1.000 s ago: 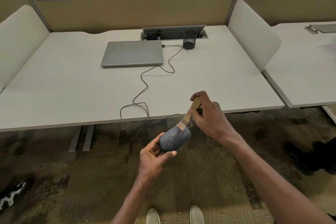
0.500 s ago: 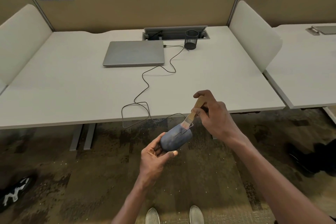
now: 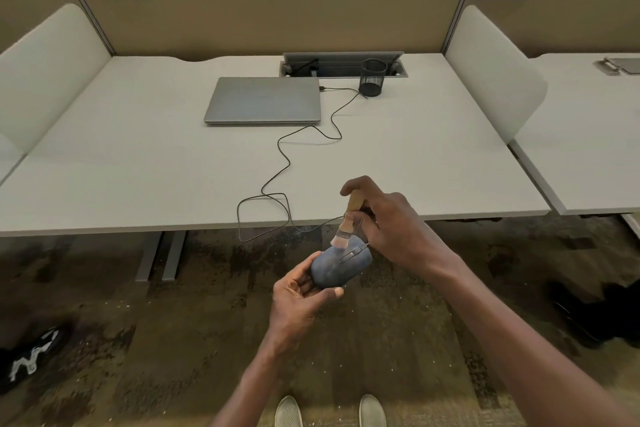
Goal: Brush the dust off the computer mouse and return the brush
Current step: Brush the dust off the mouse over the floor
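Observation:
A blue-grey computer mouse (image 3: 337,269) is held in the air just in front of the desk's near edge, gripped from below by my left hand (image 3: 298,298). My right hand (image 3: 391,225) pinches the wooden handle of a small brush (image 3: 348,222). The brush points down, and its pale bristles rest on the mouse's top near the scroll wheel. The mouse's black cable (image 3: 277,184) runs in loops over the desk to a closed grey laptop (image 3: 263,100).
A black mesh pen cup (image 3: 373,77) stands at the back of the white desk (image 3: 121,166), beside an open cable tray (image 3: 343,64). Padded dividers flank the desk. My two shoes (image 3: 329,411) are on the carpet below. A dark bag lies at the far right.
The brush has moved a little toward the left over the mouse's top and now stands more upright. The mouse stays in my left hand in about the same spot.

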`<state>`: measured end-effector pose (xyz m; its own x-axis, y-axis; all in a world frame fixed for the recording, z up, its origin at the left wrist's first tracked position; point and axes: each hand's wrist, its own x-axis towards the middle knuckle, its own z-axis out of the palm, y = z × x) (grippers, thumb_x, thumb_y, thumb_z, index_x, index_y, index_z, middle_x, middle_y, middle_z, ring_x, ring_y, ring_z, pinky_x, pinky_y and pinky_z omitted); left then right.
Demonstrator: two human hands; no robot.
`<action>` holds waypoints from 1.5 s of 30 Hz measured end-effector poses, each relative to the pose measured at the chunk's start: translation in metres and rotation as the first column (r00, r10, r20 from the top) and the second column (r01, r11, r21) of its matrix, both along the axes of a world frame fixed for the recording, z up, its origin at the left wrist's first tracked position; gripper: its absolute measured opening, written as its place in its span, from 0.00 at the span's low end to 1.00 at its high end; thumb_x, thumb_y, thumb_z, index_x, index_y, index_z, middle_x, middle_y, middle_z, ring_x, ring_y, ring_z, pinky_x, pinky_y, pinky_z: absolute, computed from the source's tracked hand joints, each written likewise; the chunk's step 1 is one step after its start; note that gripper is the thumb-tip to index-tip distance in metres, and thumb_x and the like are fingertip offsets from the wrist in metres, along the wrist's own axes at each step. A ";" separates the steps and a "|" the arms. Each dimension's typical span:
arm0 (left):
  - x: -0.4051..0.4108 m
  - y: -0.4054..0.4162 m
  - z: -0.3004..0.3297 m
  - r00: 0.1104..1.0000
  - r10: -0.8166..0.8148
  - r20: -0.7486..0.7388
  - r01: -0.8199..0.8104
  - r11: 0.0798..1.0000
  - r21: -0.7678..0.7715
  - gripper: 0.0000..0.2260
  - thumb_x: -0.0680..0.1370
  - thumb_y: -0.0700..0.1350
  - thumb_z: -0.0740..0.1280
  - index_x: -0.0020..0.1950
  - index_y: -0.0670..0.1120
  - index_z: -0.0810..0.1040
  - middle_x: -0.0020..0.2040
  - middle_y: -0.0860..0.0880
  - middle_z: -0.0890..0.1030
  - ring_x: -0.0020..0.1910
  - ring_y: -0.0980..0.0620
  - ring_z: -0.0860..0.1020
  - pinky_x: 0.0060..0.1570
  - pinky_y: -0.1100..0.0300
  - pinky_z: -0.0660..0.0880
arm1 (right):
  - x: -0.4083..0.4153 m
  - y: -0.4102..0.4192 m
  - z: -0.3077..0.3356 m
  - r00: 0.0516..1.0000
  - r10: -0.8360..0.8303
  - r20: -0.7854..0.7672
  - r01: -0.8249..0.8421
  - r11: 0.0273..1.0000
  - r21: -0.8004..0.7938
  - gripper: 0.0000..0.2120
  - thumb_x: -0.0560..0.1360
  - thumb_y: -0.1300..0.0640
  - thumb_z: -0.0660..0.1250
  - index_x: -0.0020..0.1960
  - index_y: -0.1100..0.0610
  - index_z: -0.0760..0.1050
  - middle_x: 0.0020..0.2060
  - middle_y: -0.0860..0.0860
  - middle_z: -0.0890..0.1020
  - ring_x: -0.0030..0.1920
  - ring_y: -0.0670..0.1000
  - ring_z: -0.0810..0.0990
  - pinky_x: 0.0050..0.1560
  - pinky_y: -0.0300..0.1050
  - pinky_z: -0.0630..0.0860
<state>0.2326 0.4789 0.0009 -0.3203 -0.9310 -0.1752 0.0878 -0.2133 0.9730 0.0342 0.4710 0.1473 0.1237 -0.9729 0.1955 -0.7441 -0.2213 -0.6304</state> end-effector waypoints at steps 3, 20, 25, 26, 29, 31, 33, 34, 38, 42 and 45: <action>0.002 -0.001 -0.002 1.000 0.001 0.005 -0.001 1.000 0.001 0.33 0.64 0.41 0.83 0.66 0.56 0.77 0.62 0.53 0.83 0.62 0.51 0.82 0.55 0.59 0.81 | 0.002 0.001 0.000 0.997 0.082 0.014 -0.083 0.996 0.038 0.18 0.81 0.62 0.67 0.64 0.46 0.65 0.39 0.50 0.81 0.38 0.50 0.82 0.41 0.51 0.80; 0.005 -0.001 -0.002 1.000 0.013 -0.013 -0.013 1.000 0.019 0.33 0.65 0.36 0.82 0.66 0.55 0.77 0.61 0.49 0.84 0.60 0.52 0.83 0.54 0.61 0.80 | 0.025 -0.002 -0.008 0.977 0.210 -0.041 -0.204 0.971 0.122 0.18 0.81 0.59 0.67 0.65 0.45 0.65 0.41 0.49 0.83 0.39 0.50 0.83 0.40 0.52 0.82; 0.004 -0.001 -0.002 1.000 0.001 -0.003 -0.001 1.000 0.018 0.33 0.66 0.35 0.81 0.66 0.55 0.77 0.59 0.54 0.85 0.60 0.55 0.83 0.54 0.62 0.80 | 0.033 -0.007 -0.009 0.989 0.120 -0.086 -0.119 0.993 0.017 0.19 0.81 0.60 0.66 0.66 0.48 0.64 0.38 0.49 0.82 0.35 0.45 0.79 0.35 0.42 0.78; 0.004 -0.002 -0.002 1.000 -0.003 0.001 0.003 1.000 0.020 0.33 0.66 0.35 0.81 0.67 0.52 0.76 0.59 0.56 0.85 0.59 0.55 0.83 0.53 0.63 0.80 | 0.034 -0.009 -0.008 0.991 0.102 -0.087 -0.104 0.994 -0.015 0.19 0.81 0.61 0.66 0.66 0.48 0.64 0.37 0.49 0.81 0.33 0.43 0.78 0.33 0.39 0.75; 0.006 -0.004 -0.005 1.000 -0.011 0.006 0.011 1.000 0.025 0.34 0.66 0.35 0.81 0.70 0.44 0.75 0.60 0.50 0.85 0.61 0.51 0.83 0.56 0.58 0.81 | 0.036 -0.009 -0.005 0.988 0.142 -0.058 -0.142 0.990 0.008 0.20 0.80 0.60 0.67 0.68 0.48 0.65 0.36 0.50 0.82 0.33 0.47 0.79 0.33 0.42 0.77; 0.007 -0.004 -0.007 1.000 -0.016 0.008 0.016 1.000 0.016 0.33 0.67 0.35 0.81 0.71 0.43 0.75 0.60 0.46 0.84 0.61 0.48 0.83 0.59 0.53 0.80 | 0.040 -0.007 -0.007 0.976 0.207 -0.072 -0.201 0.976 0.078 0.21 0.80 0.59 0.67 0.69 0.47 0.65 0.35 0.49 0.81 0.32 0.48 0.79 0.34 0.45 0.78; 0.006 -0.004 -0.006 1.000 -0.018 0.008 0.018 1.000 0.002 0.30 0.68 0.37 0.80 0.69 0.44 0.77 0.58 0.45 0.85 0.59 0.47 0.84 0.57 0.54 0.81 | 0.046 -0.007 -0.011 0.965 0.234 -0.121 -0.219 0.968 0.121 0.21 0.81 0.57 0.66 0.70 0.46 0.64 0.32 0.47 0.78 0.29 0.47 0.76 0.30 0.44 0.74; 0.006 -0.003 -0.005 1.000 -0.021 0.015 0.021 1.000 -0.005 0.29 0.69 0.37 0.80 0.68 0.44 0.78 0.57 0.45 0.86 0.57 0.47 0.84 0.55 0.57 0.81 | 0.049 -0.007 -0.013 0.962 0.232 -0.142 -0.215 0.969 0.124 0.21 0.81 0.57 0.65 0.71 0.46 0.64 0.30 0.45 0.76 0.28 0.46 0.75 0.28 0.43 0.72; 0.004 -0.003 -0.001 0.999 -0.020 0.044 0.021 1.000 -0.022 0.21 0.68 0.39 0.81 0.59 0.48 0.83 0.53 0.45 0.87 0.56 0.46 0.85 0.54 0.59 0.81 | 0.053 -0.014 -0.014 0.974 0.181 -0.135 -0.170 0.981 0.088 0.21 0.81 0.58 0.65 0.71 0.48 0.64 0.32 0.48 0.78 0.30 0.49 0.77 0.33 0.48 0.76; 0.003 -0.004 -0.001 0.999 -0.013 0.043 0.014 1.000 -0.017 0.26 0.66 0.38 0.82 0.61 0.55 0.82 0.56 0.51 0.86 0.58 0.51 0.84 0.53 0.62 0.81 | 0.048 -0.023 -0.011 0.991 0.081 -0.110 -0.079 0.996 0.029 0.22 0.81 0.60 0.66 0.73 0.53 0.65 0.31 0.51 0.79 0.29 0.50 0.77 0.33 0.47 0.77; 0.003 -0.004 -0.003 0.999 0.008 0.040 -0.008 1.000 -0.012 0.33 0.65 0.35 0.82 0.64 0.57 0.79 0.58 0.57 0.85 0.59 0.55 0.83 0.53 0.63 0.81 | 0.039 -0.027 -0.010 0.989 -0.003 -0.147 0.004 1.000 0.004 0.24 0.80 0.61 0.67 0.75 0.54 0.64 0.30 0.49 0.77 0.29 0.48 0.76 0.30 0.42 0.73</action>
<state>0.2356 0.4749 -0.0021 -0.3056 -0.9357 -0.1764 0.0500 -0.2008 0.9783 0.0733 0.4436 0.1372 0.1471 -0.9741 0.1717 -0.8294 -0.2161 -0.5152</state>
